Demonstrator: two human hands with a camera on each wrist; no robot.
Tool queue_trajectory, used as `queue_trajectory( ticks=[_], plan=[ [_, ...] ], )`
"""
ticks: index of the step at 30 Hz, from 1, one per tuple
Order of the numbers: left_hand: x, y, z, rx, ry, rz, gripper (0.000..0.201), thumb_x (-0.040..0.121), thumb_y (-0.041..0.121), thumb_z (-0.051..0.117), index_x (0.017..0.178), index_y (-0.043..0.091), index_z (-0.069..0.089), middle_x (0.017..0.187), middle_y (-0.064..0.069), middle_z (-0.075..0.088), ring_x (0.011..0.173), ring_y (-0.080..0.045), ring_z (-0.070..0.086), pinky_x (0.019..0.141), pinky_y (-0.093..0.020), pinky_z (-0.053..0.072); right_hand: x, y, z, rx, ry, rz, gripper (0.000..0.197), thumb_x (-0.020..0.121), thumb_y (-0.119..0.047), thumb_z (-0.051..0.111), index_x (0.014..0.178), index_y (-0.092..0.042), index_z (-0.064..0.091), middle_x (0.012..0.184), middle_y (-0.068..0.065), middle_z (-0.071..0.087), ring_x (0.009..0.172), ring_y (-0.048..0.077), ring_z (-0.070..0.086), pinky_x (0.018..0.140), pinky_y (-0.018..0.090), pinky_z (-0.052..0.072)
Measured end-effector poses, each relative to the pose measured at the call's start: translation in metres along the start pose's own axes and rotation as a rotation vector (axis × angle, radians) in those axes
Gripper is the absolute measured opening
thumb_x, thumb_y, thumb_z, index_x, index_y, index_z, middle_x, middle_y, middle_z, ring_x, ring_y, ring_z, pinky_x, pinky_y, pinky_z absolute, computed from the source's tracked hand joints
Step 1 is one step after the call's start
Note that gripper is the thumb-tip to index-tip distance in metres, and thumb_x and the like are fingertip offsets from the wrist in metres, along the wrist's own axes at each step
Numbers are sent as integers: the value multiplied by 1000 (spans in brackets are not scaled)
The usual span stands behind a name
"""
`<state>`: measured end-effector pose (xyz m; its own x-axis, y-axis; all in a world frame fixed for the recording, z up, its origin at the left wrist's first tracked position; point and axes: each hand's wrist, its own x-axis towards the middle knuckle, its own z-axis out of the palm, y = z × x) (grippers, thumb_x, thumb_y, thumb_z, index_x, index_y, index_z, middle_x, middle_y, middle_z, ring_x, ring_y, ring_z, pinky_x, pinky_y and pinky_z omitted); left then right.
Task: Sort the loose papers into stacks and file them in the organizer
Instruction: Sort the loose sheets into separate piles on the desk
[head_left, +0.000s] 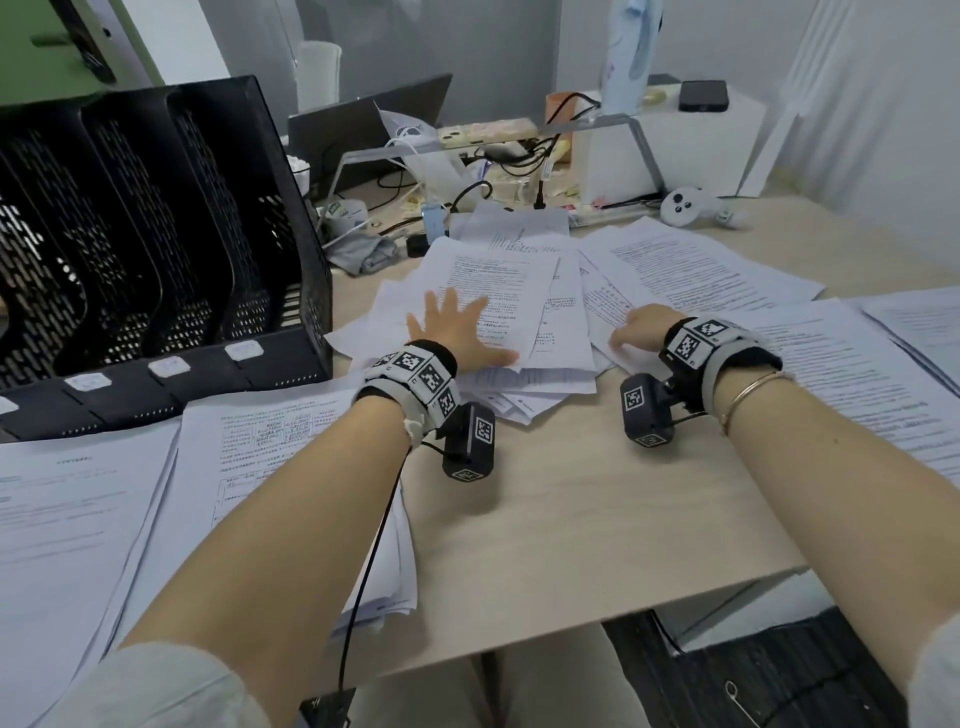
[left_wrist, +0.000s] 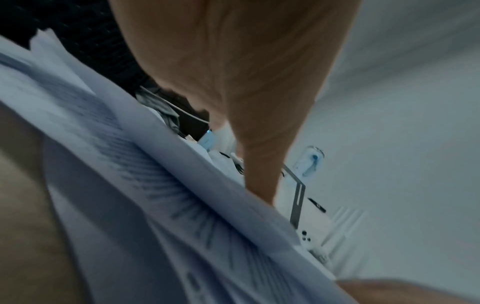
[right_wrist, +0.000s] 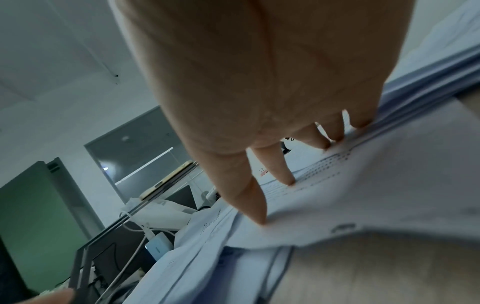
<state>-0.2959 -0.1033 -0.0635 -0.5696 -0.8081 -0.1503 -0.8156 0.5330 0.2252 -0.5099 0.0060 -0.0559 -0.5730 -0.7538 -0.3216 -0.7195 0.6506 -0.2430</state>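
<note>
Two bare forearms reach forward from the bottom of the head view over the pale wooden bench, each wrist strapped with a marker-covered band and a small black camera block.

The loose papers lie in a messy, overlapping heap at the middle of the bench. The left hand lies flat on top of the heap, palm down, fingers spread wide and straight, the thumb stretched along a sheet's near edge; it holds nothing. The right hand sits on the heap's right side, fingers bent downward with their tips pressing on a printed sheet, as the right wrist view shows at the fingertips; no sheet is pinched.

More sheets lie around the heap: a stack at near left, another sheet at far left, and spread pages at right. The black mesh organizer stands at the left, just beside the heap, its upright slots showing no papers. Behind the heap are cables, a laptop, a white controller and a phone on a white box.
</note>
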Motion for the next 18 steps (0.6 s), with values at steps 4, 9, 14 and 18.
queue_trajectory(
  ticks=[4,9,14,18],
  plan=[
    [9,6,21,90,-187,72,89,78,70,53,149,33,14,159,-7,0,145,-35,-5,114,-59,5,-3,-1,-1,45,0,89,56,89,-34,55,130,3,44,131,20,50,119,34,49,92,35,43],
    [12,1,28,117,-253,54,93,77,70,53,149,31,10,158,-6,1,144,-37,1,112,-61,13,2,4,-5,236,81,86,60,90,-31,57,137,2,37,139,20,44,124,33,46,96,34,39],
    [3,11,14,-292,-112,125,78,91,49,52,151,22,11,157,-7,19,142,-28,22,114,-40,19,-16,-17,-12,339,140,-198,65,92,-33,55,146,-7,29,154,9,28,141,24,26,113,34,21],
    [-16,25,-8,-717,55,297,51,101,38,32,149,29,16,152,-3,30,134,-19,38,102,-23,30,-42,-51,-5,314,69,-403,61,92,-32,56,145,-11,34,152,6,32,139,19,32,109,28,25]
  ],
)
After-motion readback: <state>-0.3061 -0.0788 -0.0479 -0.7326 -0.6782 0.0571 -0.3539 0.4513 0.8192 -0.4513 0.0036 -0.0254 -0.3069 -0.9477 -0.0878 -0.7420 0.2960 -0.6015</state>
